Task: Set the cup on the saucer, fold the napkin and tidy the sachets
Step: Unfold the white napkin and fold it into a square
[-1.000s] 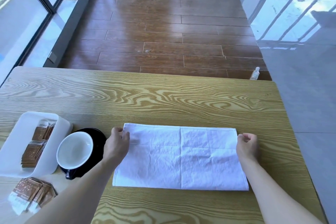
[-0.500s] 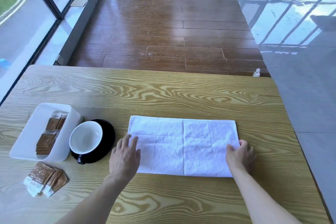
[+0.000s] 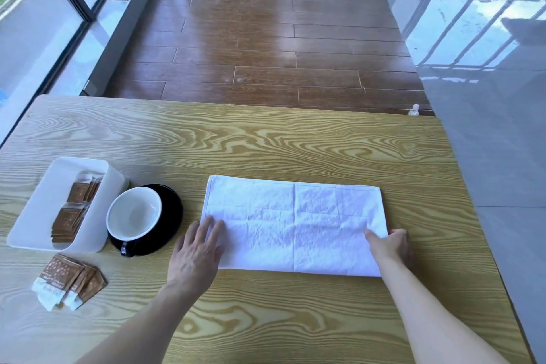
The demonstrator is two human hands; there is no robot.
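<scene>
On the wooden surface (image 3: 266, 139), the white napkin (image 3: 295, 224) lies flat as a wide folded rectangle, its creases visible, positioned centrally so both hands can reach its short ends. The left hand (image 3: 196, 251) rests palm-down with fingers straight and spread on the napkin's left near corner, apparently pinning the cloth against sliding. The right hand (image 3: 391, 247) sits at the right near corner, thumb on top of the cloth and fingers curled at the edge, pinching it, probably to start the next fold. Both forearms extend forward from the near edge. The cup (image 3: 134, 214) already stands on the black saucer (image 3: 168, 216). Some sachets (image 3: 69, 278) lie loose beside the white tray (image 3: 38, 216).
</scene>
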